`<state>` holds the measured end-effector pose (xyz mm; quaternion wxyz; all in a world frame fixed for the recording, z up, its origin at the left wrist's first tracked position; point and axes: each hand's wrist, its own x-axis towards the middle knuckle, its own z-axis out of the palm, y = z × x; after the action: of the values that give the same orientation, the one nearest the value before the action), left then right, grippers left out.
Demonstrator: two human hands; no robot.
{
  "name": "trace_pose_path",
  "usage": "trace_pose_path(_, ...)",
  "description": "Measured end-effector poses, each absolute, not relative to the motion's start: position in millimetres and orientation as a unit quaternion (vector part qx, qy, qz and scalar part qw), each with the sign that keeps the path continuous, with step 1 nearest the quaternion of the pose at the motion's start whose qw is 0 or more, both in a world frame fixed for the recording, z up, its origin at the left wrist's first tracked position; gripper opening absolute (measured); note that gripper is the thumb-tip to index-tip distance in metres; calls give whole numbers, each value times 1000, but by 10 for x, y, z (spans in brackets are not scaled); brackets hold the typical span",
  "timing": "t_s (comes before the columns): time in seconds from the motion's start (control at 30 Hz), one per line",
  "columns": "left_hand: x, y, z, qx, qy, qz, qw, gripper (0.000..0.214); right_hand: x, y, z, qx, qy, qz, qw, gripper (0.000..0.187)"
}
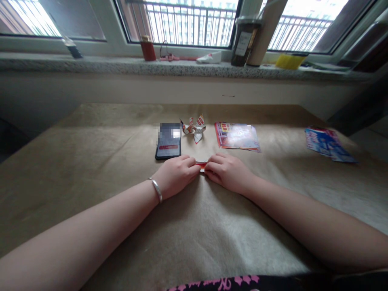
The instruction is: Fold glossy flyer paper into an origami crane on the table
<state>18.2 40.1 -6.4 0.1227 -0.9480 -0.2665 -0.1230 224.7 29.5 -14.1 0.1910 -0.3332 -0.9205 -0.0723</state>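
My left hand [177, 174] and my right hand [226, 171] meet at the middle of the table, fingers curled onto a small folded piece of red and white paper [201, 164] pressed flat between them. Most of that paper is hidden under my fingers. A silver bangle sits on my left wrist. Just beyond my hands lies a folded paper crane [194, 128] made of printed paper, with a dark phone [168, 141] to its left, screen lit.
A printed flyer [237, 136] lies right of the crane, another blue flyer [327, 144] near the table's right edge. The table has a tan felt cover [91, 161]. The windowsill behind holds a red can [148, 49], a dark jar [244, 40] and a yellow sponge [289, 61].
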Motion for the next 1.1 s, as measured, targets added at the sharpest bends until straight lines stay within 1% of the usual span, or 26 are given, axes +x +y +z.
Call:
trace_pose_path(0.23, 153, 397, -46, -955, -246, -131, 105, 21, 2244, 327, -142, -397, -899, -6, 184, 19)
trace_pose_path(0.5, 116, 427, -40, -958, -241, -133, 83, 21, 2264, 373, -172, -428, -883, 35, 191, 15)
trace_pose_path(0.6, 99, 427, -10, -962, -228, -133, 69, 25, 2275, 392, -169, -439, -877, 50, 188, 13)
trace_pose_path(0.77, 93, 426, -4, -963, -214, -139, 91, 29, 2272, 407, -157, -460, -868, 62, 175, 12)
trace_pose_path(1.0, 137, 395, -31, -956, -232, -130, 123, 26, 2254, 418, -155, -468, -865, 64, 169, 12)
trace_pose_path(1.1, 144, 388, -43, -953, -245, -122, 129, 25, 2273, 412, -161, -459, -868, 54, 180, 12)
